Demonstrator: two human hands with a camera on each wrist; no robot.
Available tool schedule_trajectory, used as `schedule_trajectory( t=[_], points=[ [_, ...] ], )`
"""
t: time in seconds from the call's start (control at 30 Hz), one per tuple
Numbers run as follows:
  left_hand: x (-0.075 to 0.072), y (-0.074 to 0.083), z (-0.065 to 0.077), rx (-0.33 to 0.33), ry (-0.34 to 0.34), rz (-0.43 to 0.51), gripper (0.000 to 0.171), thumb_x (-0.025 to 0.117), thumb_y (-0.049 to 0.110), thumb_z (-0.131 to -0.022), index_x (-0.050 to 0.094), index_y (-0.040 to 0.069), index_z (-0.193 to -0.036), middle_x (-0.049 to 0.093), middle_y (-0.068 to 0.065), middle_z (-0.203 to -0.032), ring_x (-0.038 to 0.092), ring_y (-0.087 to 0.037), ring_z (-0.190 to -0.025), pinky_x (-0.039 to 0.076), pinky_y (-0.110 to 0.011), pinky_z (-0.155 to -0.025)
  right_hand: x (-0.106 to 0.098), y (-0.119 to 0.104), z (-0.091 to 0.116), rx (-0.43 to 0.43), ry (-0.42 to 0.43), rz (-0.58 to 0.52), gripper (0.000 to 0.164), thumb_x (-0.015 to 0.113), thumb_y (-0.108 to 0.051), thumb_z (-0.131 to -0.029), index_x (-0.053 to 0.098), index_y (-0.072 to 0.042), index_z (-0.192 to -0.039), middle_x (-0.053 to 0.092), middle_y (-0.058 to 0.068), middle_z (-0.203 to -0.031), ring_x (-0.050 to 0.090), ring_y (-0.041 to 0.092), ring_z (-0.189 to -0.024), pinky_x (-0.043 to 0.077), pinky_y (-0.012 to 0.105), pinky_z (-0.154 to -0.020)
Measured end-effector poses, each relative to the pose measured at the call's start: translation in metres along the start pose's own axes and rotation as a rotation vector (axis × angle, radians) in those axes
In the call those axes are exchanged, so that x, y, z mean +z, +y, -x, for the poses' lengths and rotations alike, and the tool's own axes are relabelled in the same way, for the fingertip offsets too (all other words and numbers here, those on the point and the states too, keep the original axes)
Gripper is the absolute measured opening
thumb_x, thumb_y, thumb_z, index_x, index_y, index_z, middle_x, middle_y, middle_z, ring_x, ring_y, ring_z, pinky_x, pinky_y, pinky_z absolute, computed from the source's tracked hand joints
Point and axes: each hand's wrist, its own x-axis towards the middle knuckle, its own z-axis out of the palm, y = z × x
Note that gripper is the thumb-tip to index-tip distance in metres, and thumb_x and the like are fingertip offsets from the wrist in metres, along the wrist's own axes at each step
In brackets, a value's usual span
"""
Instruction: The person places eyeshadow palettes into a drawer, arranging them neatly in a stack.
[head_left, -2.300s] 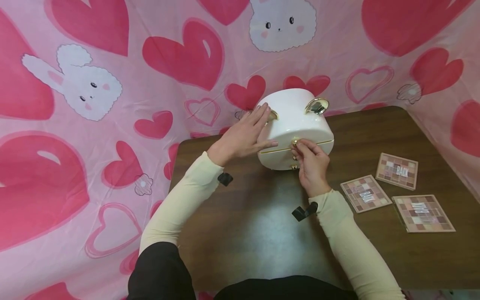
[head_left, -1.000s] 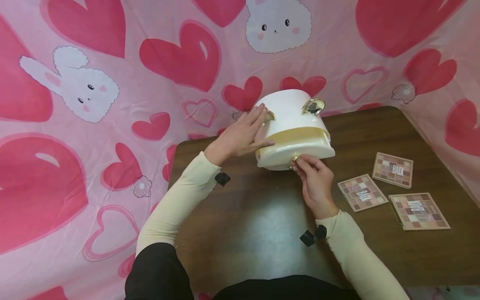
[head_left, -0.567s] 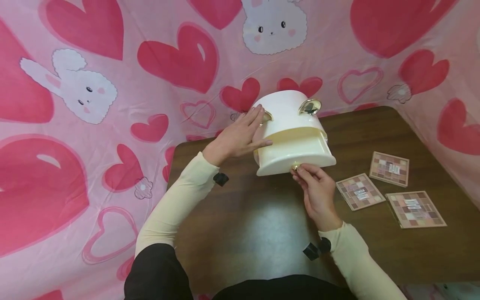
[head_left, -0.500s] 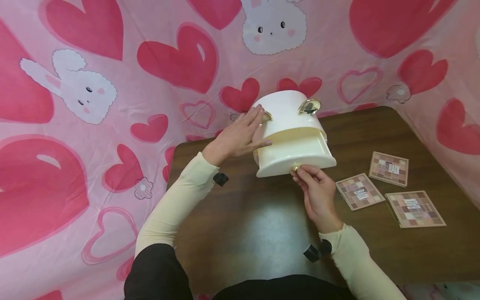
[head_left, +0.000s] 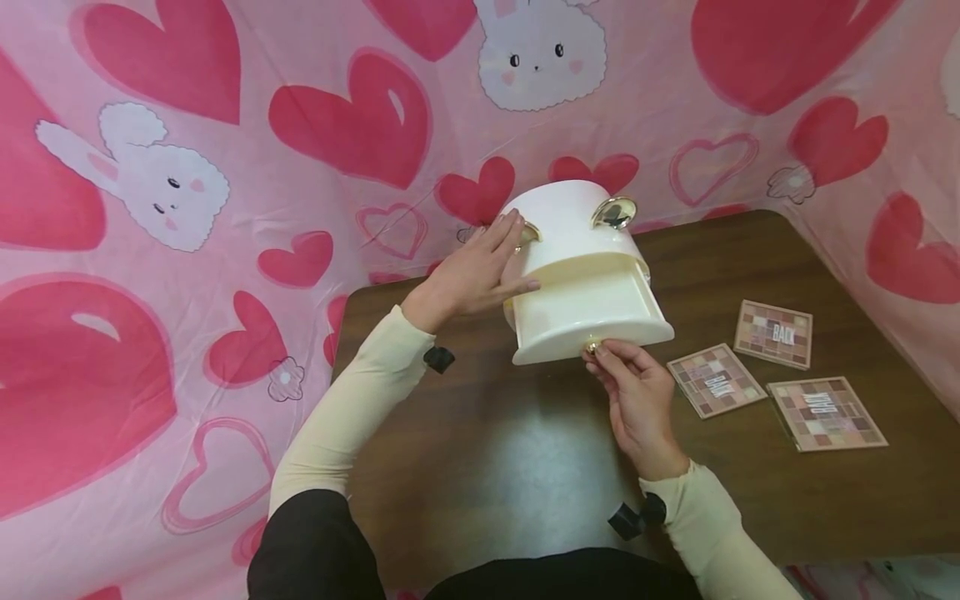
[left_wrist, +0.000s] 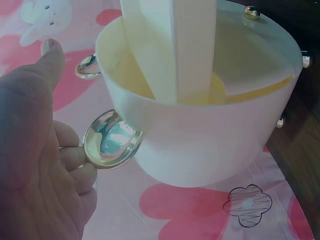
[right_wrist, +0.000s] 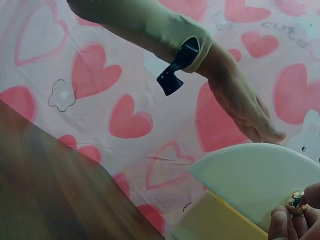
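Observation:
A glossy white drawer box (head_left: 566,218) with gold round ears stands at the back of the table. Its top drawer (head_left: 551,343) is pulled well out, and nothing shows inside. My right hand (head_left: 639,400) pinches the small gold knob (head_left: 592,347) on the drawer front between thumb and fingers. At the box's left side my left hand (head_left: 474,273) lies with fingers extended, against the left gold ear (head_left: 530,234). In the left wrist view, the fingers meet the rim of that gold ear (left_wrist: 112,140). The right gold ear (head_left: 615,212) is untouched.
Three eyeshadow palettes lie to the right on the brown wooden table (head_left: 487,467): a left palette (head_left: 712,392), a back palette (head_left: 765,335) and a front palette (head_left: 832,425). A pink heart-and-rabbit cloth (head_left: 315,150) hangs behind the table and along its sides.
The top drawer, shut at first, has slid out toward me as my right hand pulled its knob down and nearer. My left hand has stayed on the box's side.

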Motion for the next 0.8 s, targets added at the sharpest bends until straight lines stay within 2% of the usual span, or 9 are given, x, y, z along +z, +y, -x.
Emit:
schedule_trajectory(
  t=[0.5, 0.8],
  points=[
    [0.003, -0.002, 0.000, 0.000, 0.006, -0.009, 0.097, 0.049, 0.065, -0.097, 0.011, 0.002, -0.160, 0.008, -0.014, -0.167, 0.006, -0.024, -0.153, 0.012, -0.046, -0.121, -0.008, 0.005, 0.001, 0.031, 0.016, 0.027, 0.009, 0.068, 0.012, -0.089, 0.071, 0.005, -0.093, 0.069, 0.016, -0.090, 0.074, 0.025, -0.081, 0.060, 0.030, -0.072],
    [0.004, -0.001, 0.000, 0.003, 0.003, -0.012, 0.096, 0.050, 0.063, -0.097, 0.012, 0.001, -0.160, 0.008, -0.015, -0.167, 0.007, -0.024, -0.153, 0.013, -0.046, -0.121, -0.013, 0.006, 0.002, 0.026, -0.002, 0.060, 0.009, 0.071, 0.010, -0.088, 0.070, 0.007, -0.097, 0.070, 0.016, -0.092, 0.074, 0.024, -0.081, 0.060, 0.031, -0.074]
  ],
)
